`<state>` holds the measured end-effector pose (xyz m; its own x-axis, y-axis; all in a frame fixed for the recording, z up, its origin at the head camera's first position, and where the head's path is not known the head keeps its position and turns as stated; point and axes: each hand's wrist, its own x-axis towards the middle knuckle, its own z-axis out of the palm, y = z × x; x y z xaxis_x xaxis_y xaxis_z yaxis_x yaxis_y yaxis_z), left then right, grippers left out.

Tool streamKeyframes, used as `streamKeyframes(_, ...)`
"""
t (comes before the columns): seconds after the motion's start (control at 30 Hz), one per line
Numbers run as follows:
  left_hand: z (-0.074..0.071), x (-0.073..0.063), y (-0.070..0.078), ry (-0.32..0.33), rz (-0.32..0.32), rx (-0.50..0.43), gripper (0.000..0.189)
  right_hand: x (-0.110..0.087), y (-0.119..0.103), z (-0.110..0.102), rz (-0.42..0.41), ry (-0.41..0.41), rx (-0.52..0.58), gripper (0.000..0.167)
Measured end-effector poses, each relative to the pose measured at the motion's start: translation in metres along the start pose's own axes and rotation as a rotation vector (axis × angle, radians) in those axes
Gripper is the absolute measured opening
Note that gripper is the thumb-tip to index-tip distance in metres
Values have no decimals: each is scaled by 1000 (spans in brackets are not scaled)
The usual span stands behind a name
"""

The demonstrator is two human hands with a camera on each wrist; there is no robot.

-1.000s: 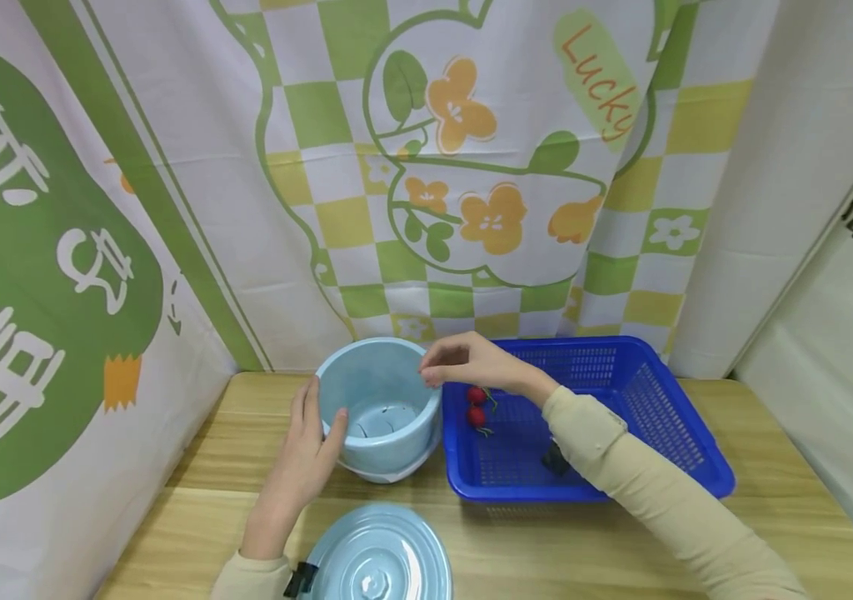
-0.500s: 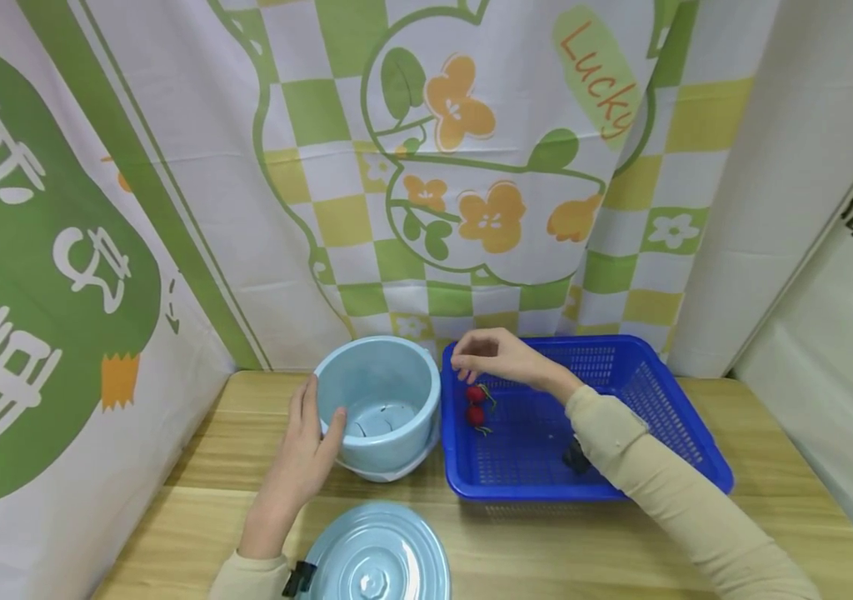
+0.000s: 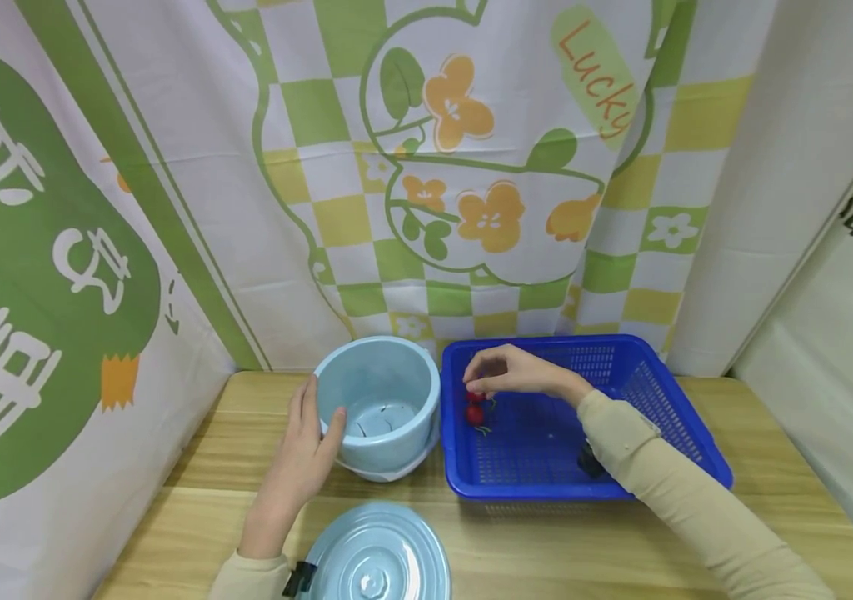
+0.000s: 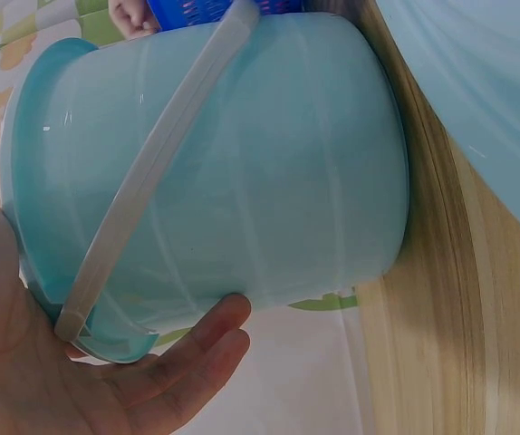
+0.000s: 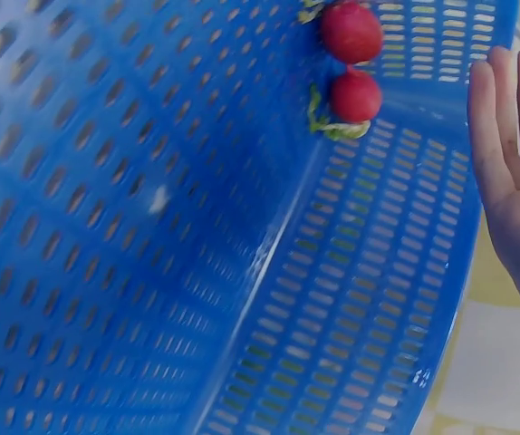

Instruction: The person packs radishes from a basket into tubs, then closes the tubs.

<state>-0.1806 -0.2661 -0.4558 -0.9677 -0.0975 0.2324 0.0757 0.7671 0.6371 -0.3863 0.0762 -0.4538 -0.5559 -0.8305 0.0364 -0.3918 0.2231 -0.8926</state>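
A light blue bucket [image 3: 389,454] stands upright on the table, with dark marks on its inside bottom. My left hand [image 3: 302,454] rests against its left side at the rim; the left wrist view shows long, fairly straight fingers [image 4: 210,331] beside the wall and the bucket's pale handle [image 4: 142,181]. Two red radishes [image 3: 475,414] with short green tops lie at the left end of a blue basket [image 3: 524,492]. Over them hovers my right hand [image 3: 512,371], fingers loosely bent and holding nothing; it partly covers the farther radish [image 5: 351,33] in the head view.
A round light blue lid [image 3: 396,558] lies on the wooden table [image 3: 546,550] in front of the bucket. Behind the bucket and basket hangs a patterned cloth [image 3: 464,292]. Another printed cloth [image 3: 194,433] borders the left side.
My right hand has moved right from the bucket's rim to the basket, then lowered toward the radishes. The left hand and the bucket have stayed in place.
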Motion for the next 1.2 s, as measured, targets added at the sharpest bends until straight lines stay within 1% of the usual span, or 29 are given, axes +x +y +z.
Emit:
streamKeyframes(0.17, 1, 0, -1, 4, 0, 3, 83, -3, 8, -2, 1, -30, -85, 24)
streamKeyframes(0.33, 1, 0, -1, 9, -1, 1, 83, -4, 13, -1, -33, -23, -223, 33)
streamKeyframes(0.4, 1, 0, -1, 8, -2, 1, 83, -4, 15, -1, -39, -22, -259, 34)
streamKeyframes(0.57, 1, 0, -1, 0, -7, 3, 83, -4, 20, 2, -19, -48, -265, 34)
streamKeyframes(0.7, 1, 0, -1, -2, -10, 0, 83, -4, 19, 5, -9, -68, -273, 36)
streamKeyframes(0.83, 1, 0, -1, 1, -9, 0, 83, -5, 19, 8, -6, -91, -321, 37)
streamKeyframes(0.93, 1, 0, -1, 2, -8, 0, 83, -5, 22, 11, -10, -112, -361, 41)
streamKeyframes(1.07, 1, 0, -1, 0, -9, -7, 83, -5, 25, 13, 0, -134, -393, 50)
streamKeyframes(1.2, 1, 1, -1, -1, -10, -3, 83, -4, 26, 15, 6, -138, -410, 52)
